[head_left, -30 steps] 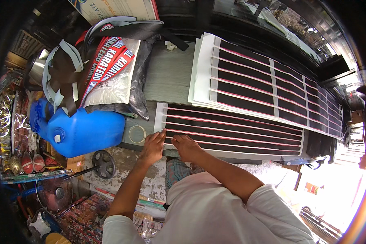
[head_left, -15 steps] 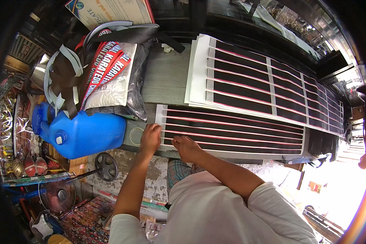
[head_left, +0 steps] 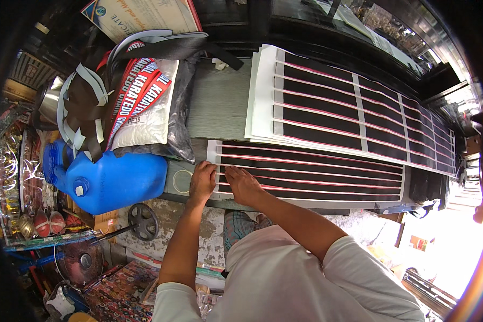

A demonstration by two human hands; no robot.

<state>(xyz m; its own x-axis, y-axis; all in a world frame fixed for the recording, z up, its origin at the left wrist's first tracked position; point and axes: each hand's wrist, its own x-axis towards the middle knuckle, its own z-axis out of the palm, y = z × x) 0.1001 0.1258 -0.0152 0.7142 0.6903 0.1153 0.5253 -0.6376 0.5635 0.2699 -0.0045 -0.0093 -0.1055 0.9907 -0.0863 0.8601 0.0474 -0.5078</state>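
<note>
A black sheet with lengthwise white and pink-red stripes lies on the grey table before me. My left hand is at its left end, on the pale end strip. Its fingers are curled together, and whatever they pinch is hidden. Just to its right, my right hand bends over the stripes near that same end. Those fingers are closed and point left toward the other hand; anything between them is too small to make out. A thin pale ring rests on the table left of my left hand.
A larger stack of similar striped sheets lies behind, overlapping the table's far side. At left stand a blue jug and a plastic-wrapped white pack with red printed bands and dark strips on it. A fan stands lower left.
My right hand has shifted slightly farther from me, up across the stripes. The left hand has moved only a little the same way and stays at the sheet's end.
</note>
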